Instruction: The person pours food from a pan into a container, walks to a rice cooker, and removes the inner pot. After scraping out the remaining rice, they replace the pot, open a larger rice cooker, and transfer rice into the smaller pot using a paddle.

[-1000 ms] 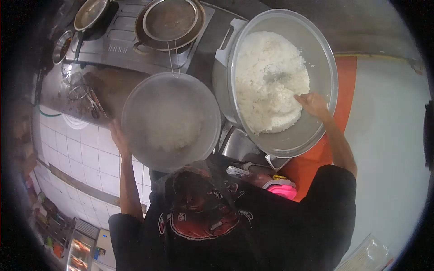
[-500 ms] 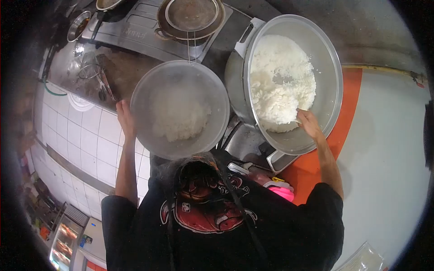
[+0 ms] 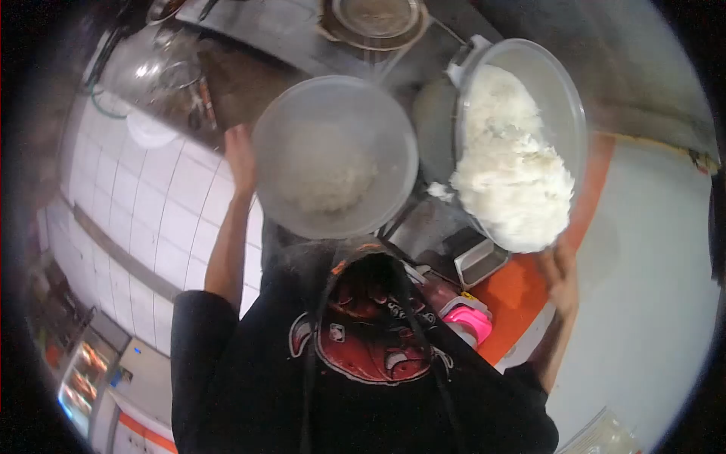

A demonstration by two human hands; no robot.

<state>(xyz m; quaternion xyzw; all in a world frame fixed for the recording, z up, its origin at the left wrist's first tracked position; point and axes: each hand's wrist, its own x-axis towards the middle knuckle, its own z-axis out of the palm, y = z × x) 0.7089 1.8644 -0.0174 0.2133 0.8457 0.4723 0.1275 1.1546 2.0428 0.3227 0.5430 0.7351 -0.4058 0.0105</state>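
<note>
My left hand (image 3: pixel 240 157) is at the left side of a round bowl (image 3: pixel 276 125), its fingers straight along the outer wall and the thumb hidden. Steaming white rice (image 3: pixel 333 178) lies inside that bowl. To the right, a big metal pot (image 3: pixel 571 113) leans towards me. A large mound of rice (image 3: pixel 514 185) bulges over its near rim. Just below the mound is my right hand (image 3: pixel 560 280), blurred, its fingers partly behind the rice. Whatever it grips there is hidden. A small rice clump (image 3: pixel 441 191) sits at the pot's left side.
A strainer (image 3: pixel 376 15) rests on a pan on the stove at the top. Utensils (image 3: pixel 200 98) lie on the dark counter at upper left. Near my body are a rectangular metal tray (image 3: pixel 482 261) and a bright pink item (image 3: pixel 473 324). White tiles (image 3: pixel 128 227) cover the left.
My right hand has moved from inside the pot to below its near rim. A large mass of rice has come up towards me over that rim. My left hand stays by the bowl.
</note>
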